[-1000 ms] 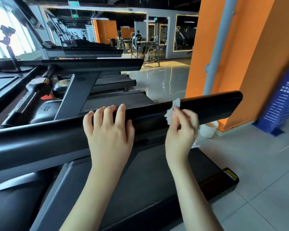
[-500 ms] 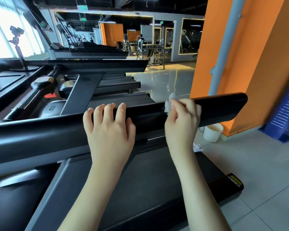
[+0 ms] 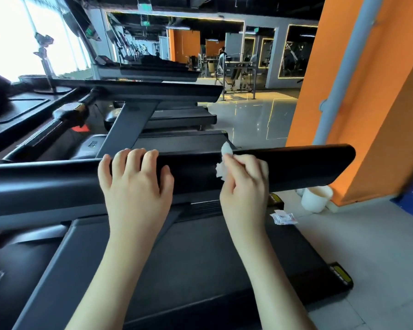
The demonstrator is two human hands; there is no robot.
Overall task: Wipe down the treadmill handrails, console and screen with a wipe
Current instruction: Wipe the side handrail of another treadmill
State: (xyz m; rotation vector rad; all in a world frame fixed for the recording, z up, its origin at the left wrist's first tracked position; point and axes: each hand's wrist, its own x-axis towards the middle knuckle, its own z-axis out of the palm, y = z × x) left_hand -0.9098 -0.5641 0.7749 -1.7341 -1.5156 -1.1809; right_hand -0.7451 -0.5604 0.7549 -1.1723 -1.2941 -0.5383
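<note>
Little of the wipe is being pressed to the handrail by the pinching right hand, beside the left hand gripping that rail, so missed patches are probably being risked.

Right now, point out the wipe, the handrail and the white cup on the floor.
wipe (image 3: 221,172), head view, its crumpled lower part.
handrail (image 3: 308,167), head view, bare black side near the free end.
white cup (image 3: 314,202), head view, its side wall.

One left hand, one right hand, one wipe, one handrail, one cup and one packet are seen.
</note>
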